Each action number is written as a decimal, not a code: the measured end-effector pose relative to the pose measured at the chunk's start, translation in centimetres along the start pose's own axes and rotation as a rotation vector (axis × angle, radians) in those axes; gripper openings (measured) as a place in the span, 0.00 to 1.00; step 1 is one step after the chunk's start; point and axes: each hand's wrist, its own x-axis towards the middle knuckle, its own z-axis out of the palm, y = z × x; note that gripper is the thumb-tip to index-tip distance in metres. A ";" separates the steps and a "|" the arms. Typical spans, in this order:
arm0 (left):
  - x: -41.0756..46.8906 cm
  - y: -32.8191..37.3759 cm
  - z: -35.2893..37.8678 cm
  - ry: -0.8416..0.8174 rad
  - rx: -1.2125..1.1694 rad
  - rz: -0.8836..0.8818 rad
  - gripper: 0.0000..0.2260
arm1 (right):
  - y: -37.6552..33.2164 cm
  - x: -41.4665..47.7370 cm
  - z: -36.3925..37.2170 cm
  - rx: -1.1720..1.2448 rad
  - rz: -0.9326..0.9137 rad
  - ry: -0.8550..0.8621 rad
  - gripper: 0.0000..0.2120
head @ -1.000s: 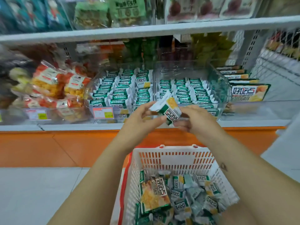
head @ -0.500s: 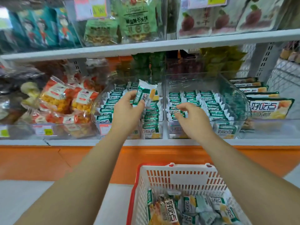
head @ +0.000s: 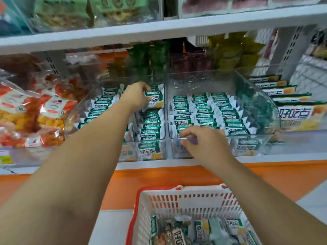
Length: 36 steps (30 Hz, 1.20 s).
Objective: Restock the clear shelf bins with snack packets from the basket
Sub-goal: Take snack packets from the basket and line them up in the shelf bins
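Observation:
Two clear shelf bins stand side by side, both filled with rows of green-and-white snack packets. My left hand (head: 137, 96) reaches deep into the left bin (head: 76, 117) and grips one snack packet (head: 154, 99) at the back of its right-hand row. My right hand (head: 201, 140) is at the front of the right bin (head: 263, 110), fingers curled over the front rim and thumb below it. The white basket (head: 178, 197) with a red rim sits below on the floor, holding several more packets (head: 200, 228).
Bags of orange-yellow snacks (head: 31, 114) fill the shelf to the left of the bins. Larger boxes of the same brand (head: 299, 114) are stacked to the right. A white upper shelf (head: 159, 29) overhangs the bins. An orange panel (head: 159, 177) runs under the shelf edge.
My left hand carried the packet from in front of the shelf up and into the back of the left bin. My right hand let go of it and moved to the right bin's front rim.

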 end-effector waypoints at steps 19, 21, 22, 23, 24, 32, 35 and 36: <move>-3.8 0.4 0.2 0.303 0.143 0.100 0.13 | 1.3 -1.2 1.1 -0.049 -0.268 0.274 0.08; -8.0 0.2 0.5 0.432 -0.052 0.214 0.11 | 1.3 -2.3 1.5 -0.044 -0.350 0.384 0.09; -10.3 0.0 1.0 0.472 -0.120 0.267 0.10 | 1.4 -2.9 1.8 -0.035 -0.380 0.392 0.10; -12.5 -0.4 1.6 0.495 -0.169 0.310 0.09 | 1.8 -3.5 2.1 -0.023 -0.404 0.370 0.10; -14.6 -0.9 2.5 0.504 -0.205 0.334 0.08 | 2.3 -4.2 2.5 -0.027 -0.423 0.326 0.09; -24.0 -6.7 14.0 -0.069 -0.176 0.180 0.08 | 12.4 -9.3 4.7 -0.283 0.073 -0.386 0.06; -24.2 -7.5 17.6 -0.401 -0.110 0.067 0.11 | 16.0 -10.8 6.1 -0.291 0.289 -0.667 0.08; -24.1 -7.7 18.6 -0.489 -0.105 0.035 0.12 | 16.8 -11.3 6.8 -0.294 0.342 -0.729 0.06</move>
